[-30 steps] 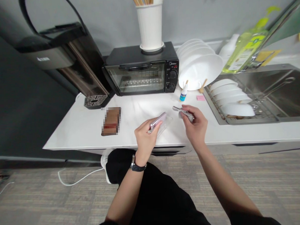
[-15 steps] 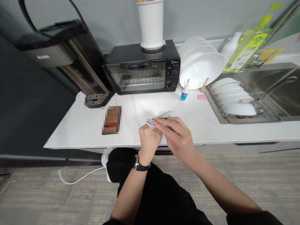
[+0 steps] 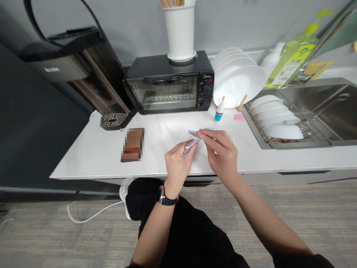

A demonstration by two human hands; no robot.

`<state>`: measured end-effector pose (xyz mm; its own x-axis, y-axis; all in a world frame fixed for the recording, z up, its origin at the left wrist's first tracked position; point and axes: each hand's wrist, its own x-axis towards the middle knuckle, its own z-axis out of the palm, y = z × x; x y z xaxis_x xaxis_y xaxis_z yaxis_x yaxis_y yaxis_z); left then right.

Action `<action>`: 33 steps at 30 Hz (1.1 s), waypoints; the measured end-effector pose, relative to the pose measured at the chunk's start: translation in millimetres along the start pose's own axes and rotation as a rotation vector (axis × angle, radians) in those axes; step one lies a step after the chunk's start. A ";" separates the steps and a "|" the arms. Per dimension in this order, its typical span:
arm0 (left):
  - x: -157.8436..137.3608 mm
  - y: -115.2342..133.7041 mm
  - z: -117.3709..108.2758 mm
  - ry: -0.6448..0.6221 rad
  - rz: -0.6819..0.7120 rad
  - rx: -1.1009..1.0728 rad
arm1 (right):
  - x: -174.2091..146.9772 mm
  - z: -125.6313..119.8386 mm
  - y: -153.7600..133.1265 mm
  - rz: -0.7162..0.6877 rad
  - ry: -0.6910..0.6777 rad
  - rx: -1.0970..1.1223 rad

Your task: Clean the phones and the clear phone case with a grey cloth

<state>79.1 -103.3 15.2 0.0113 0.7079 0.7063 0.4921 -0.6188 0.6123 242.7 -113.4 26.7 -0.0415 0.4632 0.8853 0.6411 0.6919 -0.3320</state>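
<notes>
My left hand [image 3: 178, 161], wearing a wristwatch [image 3: 166, 197], is closed over the counter's front part. Between its thumb and fingers is a small, shiny, pinkish-clear piece [image 3: 188, 149] whose kind I cannot make out. Close by on the right, my right hand [image 3: 224, 154] pinches a thin grey-white cloth-like sheet [image 3: 193, 134] between thumb and fingertips. The sheet's near end comes close to the shiny piece; whether they touch is unclear. Beyond the right hand stands a small white bottle with a blue label [image 3: 219, 112], beside a pink pad [image 3: 239, 117].
A black toaster oven [image 3: 169, 93] backs the counter [image 3: 88, 152], with a white utensil pot [image 3: 181, 32] on top. Left are a dark drink dispenser [image 3: 85, 74] and a pixelated brown item [image 3: 133, 145]. Right are white plates [image 3: 238, 81], a green soap bottle [image 3: 294, 63] and a sink [image 3: 339, 120].
My hands have moved apart, the right one shifting right and slightly up. The grey-white sheet has come off the left fingers, and the shiny piece in the left hand now shows.
</notes>
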 end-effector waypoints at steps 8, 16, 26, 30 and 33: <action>1.2 -0.4 -0.8 0.002 -0.004 0.025 | -2.4 4.8 -10.7 -0.007 -0.008 -0.025; 3.0 -8.9 -1.4 0.037 0.126 0.066 | -13.8 14.4 -25.9 -0.072 -0.091 0.052; 2.0 -5.8 -0.2 0.037 0.002 0.014 | -1.0 6.9 -9.1 -0.091 -0.053 0.051; 2.0 -0.9 -1.6 -0.010 -0.044 -0.005 | 1.9 2.2 1.4 -0.030 -0.042 0.020; 1.8 0.4 -2.0 -0.015 -0.055 -0.027 | 0.8 1.3 4.9 0.028 -0.044 -0.001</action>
<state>77.6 -103.0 17.4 -0.0023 0.7458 0.6661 0.4687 -0.5876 0.6595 244.8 -108.8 25.3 -0.0566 0.5065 0.8604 0.6432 0.6776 -0.3565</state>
